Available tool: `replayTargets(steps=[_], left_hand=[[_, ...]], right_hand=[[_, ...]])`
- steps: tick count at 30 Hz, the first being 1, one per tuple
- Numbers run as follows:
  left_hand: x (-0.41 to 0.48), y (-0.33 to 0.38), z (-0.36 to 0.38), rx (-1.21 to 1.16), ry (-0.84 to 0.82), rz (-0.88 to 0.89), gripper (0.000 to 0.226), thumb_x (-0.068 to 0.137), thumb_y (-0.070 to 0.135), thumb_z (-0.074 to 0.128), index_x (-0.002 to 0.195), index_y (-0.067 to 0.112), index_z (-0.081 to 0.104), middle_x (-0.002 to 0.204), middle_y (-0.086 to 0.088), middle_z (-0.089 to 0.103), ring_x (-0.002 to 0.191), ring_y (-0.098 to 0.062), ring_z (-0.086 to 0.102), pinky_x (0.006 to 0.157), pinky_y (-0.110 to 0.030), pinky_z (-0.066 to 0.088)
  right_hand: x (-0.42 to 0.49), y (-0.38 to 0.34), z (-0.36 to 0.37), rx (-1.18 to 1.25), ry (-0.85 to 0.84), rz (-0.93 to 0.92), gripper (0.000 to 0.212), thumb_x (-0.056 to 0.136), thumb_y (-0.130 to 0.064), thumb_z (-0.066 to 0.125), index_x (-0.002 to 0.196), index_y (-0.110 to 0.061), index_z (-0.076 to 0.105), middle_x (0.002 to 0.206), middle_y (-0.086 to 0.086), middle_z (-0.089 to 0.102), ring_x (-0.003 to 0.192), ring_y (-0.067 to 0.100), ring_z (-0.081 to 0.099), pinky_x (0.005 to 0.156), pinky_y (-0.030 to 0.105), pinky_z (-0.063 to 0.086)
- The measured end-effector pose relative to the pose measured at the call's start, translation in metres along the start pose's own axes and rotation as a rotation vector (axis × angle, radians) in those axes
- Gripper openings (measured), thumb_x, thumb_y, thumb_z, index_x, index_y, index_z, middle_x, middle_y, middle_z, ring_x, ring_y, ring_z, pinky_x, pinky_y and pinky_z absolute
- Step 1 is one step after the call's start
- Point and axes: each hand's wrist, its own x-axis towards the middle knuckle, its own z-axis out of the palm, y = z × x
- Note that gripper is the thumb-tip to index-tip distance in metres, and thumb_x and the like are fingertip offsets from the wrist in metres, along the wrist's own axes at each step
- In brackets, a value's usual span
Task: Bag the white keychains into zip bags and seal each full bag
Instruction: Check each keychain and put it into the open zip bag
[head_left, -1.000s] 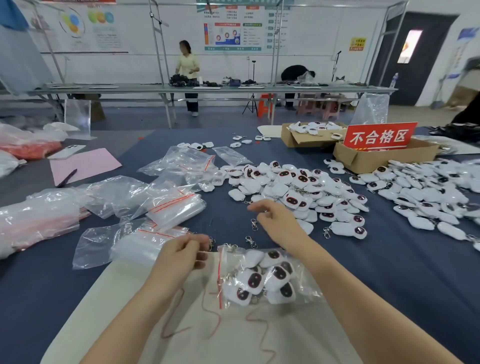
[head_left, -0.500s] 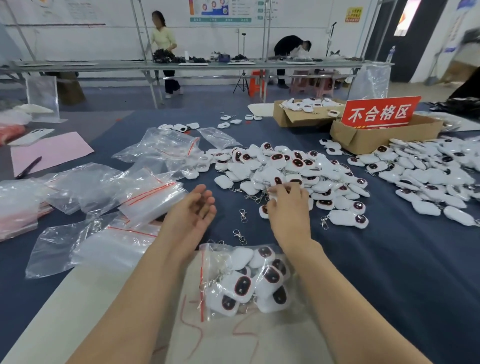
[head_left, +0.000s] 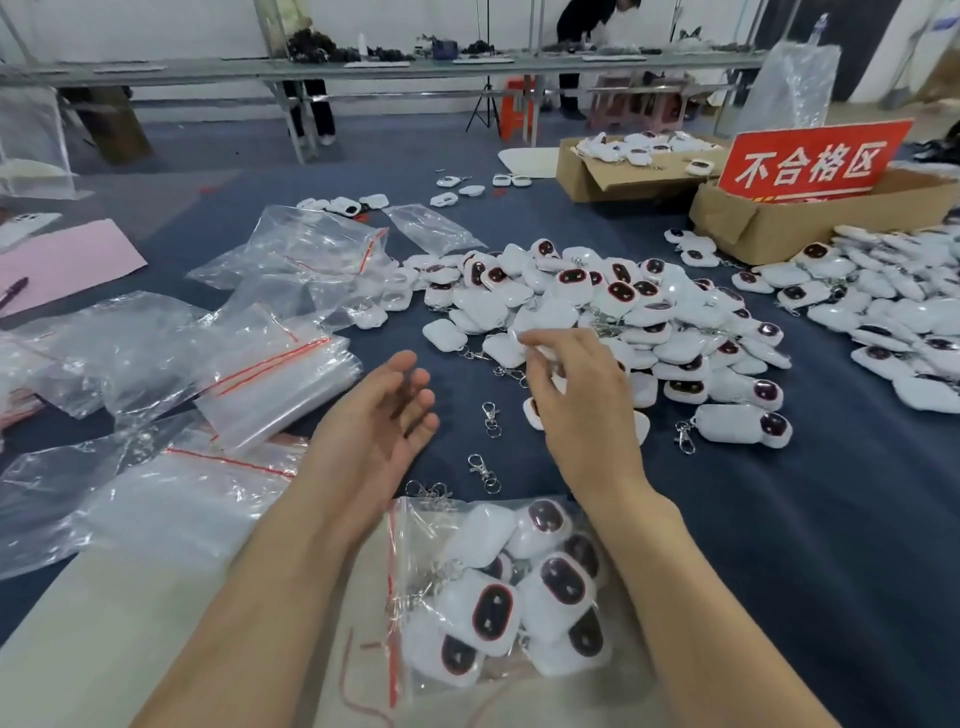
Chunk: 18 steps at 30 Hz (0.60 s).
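Clear plastic zip bag with a red seal strip sits at lower centre, packed with keychains. That's one bag filled, though I can't tell whether it's sealed. Your right hand is at the near edge of the pile of white oval keychains mid-frame, grip pinching one white keychain. Your left hand hovers spread, palm up, holding nothing. Plenty is left on the navy counter, and the stack of empty clear bags waits at left.
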Motion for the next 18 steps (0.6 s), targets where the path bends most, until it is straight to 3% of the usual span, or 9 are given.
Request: replayTargets(steps=[3, 6, 11, 15, 18], left_hand=[[-0.002, -0.007, 0.005, 0.146, -0.012, 0.06, 0.02, 0.103, 0.014, 0.052, 0.104, 0.018, 0.071, 0.083, 0.0, 0.071, 0.066, -0.01, 0.066, 0.063, -0.022, 0.056], [-0.006, -0.012, 0.009, 0.24, -0.046, 0.116, 0.021, 0.104, 0.024, 0.053, 0.105, 0.018, 0.073, 0.083, -0.002, 0.069, 0.068, -0.013, 0.063, 0.063, -0.024, 0.054], [-0.013, -0.013, 0.01, 0.396, -0.158, 0.126, 0.034, 0.089, 0.049, 0.06, 0.107, 0.026, 0.078, 0.09, 0.0, 0.069, 0.076, -0.014, 0.063, 0.065, -0.024, 0.053], [-0.014, -0.012, 0.007, 0.468, -0.258, 0.116, 0.033, 0.09, 0.043, 0.064, 0.112, 0.023, 0.077, 0.086, 0.0, 0.067, 0.073, -0.011, 0.061, 0.065, -0.021, 0.052], [-0.013, -0.014, 0.007, 0.483, -0.201, 0.13, 0.038, 0.082, 0.042, 0.073, 0.114, 0.022, 0.072, 0.082, 0.001, 0.067, 0.071, -0.011, 0.061, 0.067, -0.022, 0.053]], right_hand=[[0.007, -0.01, -0.002, 0.433, -0.024, 0.153, 0.016, 0.1, -0.02, 0.062, 0.107, -0.033, 0.069, 0.101, -0.019, 0.071, 0.096, -0.004, 0.064, 0.083, 0.006, 0.045], [0.009, -0.012, -0.004, 0.719, -0.16, 0.155, 0.022, 0.097, -0.009, 0.064, 0.11, -0.026, 0.066, 0.105, -0.012, 0.075, 0.102, -0.001, 0.067, 0.088, 0.012, 0.049], [0.005, -0.006, 0.0, 0.867, -0.411, 0.122, 0.033, 0.1, -0.004, 0.052, 0.123, -0.026, 0.061, 0.113, -0.003, 0.074, 0.109, 0.012, 0.067, 0.093, 0.023, 0.05], [0.004, -0.002, 0.004, 0.919, -0.407, 0.193, 0.032, 0.098, -0.013, 0.055, 0.122, -0.032, 0.065, 0.125, -0.001, 0.071, 0.121, 0.015, 0.063, 0.106, 0.034, 0.046], [0.001, 0.001, 0.01, 0.935, -0.419, 0.254, 0.028, 0.098, -0.02, 0.057, 0.118, -0.033, 0.072, 0.124, 0.002, 0.072, 0.123, 0.019, 0.063, 0.111, 0.04, 0.045]])
